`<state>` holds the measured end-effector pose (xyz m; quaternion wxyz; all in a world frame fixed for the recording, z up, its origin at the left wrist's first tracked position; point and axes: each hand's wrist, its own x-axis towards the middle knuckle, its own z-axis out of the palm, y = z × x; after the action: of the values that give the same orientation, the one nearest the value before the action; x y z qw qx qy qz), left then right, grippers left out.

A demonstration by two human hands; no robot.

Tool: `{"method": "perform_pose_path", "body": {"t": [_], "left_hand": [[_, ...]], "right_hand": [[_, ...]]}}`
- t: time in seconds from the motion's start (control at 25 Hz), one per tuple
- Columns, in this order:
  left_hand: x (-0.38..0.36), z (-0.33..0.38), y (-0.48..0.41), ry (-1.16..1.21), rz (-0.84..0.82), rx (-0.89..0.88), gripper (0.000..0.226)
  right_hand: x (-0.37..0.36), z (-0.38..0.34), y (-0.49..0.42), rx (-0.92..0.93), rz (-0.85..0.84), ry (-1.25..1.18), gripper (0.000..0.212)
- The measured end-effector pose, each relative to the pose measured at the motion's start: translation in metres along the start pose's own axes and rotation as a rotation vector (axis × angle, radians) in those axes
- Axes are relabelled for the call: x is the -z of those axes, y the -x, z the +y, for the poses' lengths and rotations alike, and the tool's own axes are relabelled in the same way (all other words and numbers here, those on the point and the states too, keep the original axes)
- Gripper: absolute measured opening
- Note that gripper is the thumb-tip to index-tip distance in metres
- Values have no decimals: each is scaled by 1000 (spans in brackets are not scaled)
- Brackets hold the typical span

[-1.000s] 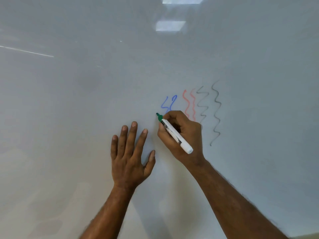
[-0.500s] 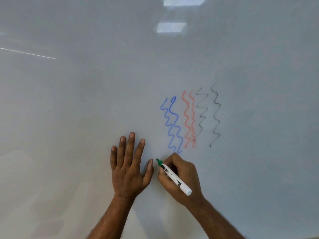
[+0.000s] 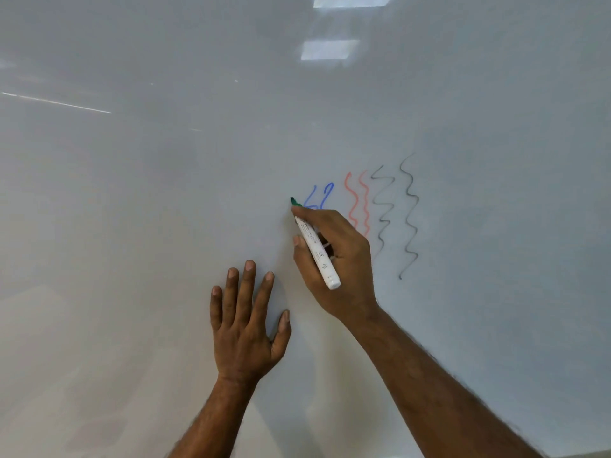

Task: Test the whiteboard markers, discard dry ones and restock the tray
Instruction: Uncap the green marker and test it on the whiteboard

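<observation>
The white plastic whiteboard marker with a green tip (image 3: 318,254) slants up and to the left, its tip at the glossy white whiteboard (image 3: 132,226), just left of two blue wavy lines (image 3: 320,196). The right hand (image 3: 340,259) grips its barrel, thumb and fingers curled round it, and covers the lower part of the blue lines. Two pale red wavy lines (image 3: 358,200) and two black wavy lines (image 3: 410,219) run further right. The left hand (image 3: 246,328) lies flat on the board below the marker, fingers straight and spread.
</observation>
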<state>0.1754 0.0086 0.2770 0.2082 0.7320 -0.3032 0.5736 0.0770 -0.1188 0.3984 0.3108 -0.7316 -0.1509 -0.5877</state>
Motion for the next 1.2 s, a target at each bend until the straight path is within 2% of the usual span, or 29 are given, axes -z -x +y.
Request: {"method": "perform_pose_path", "body": {"t": [0.16,0.32,0.48,0.6,0.88,1.08,1.2], "left_hand": [[2,-2,13,1,-39,6,69],[4,-4,30,1,-66,14,68],[5,1,40,9,-90,50,70],[5,5,52,12,-119,75,72],[8,12,79,-2,-235,95,87],[13,26,92,65,-294,145,88],[16,41,113,132,-350,128,89]], "right_hand": [[3,7,15,36,-115,50,35],[9,14,48,-21,-43,8,33],[11,17,73,-4,-91,63,32],[16,21,92,-63,-69,37,32],[32,29,137,-175,-152,53,31],[45,30,152,-451,-24,-205,27],[54,27,169,-707,18,-385,26]]}}
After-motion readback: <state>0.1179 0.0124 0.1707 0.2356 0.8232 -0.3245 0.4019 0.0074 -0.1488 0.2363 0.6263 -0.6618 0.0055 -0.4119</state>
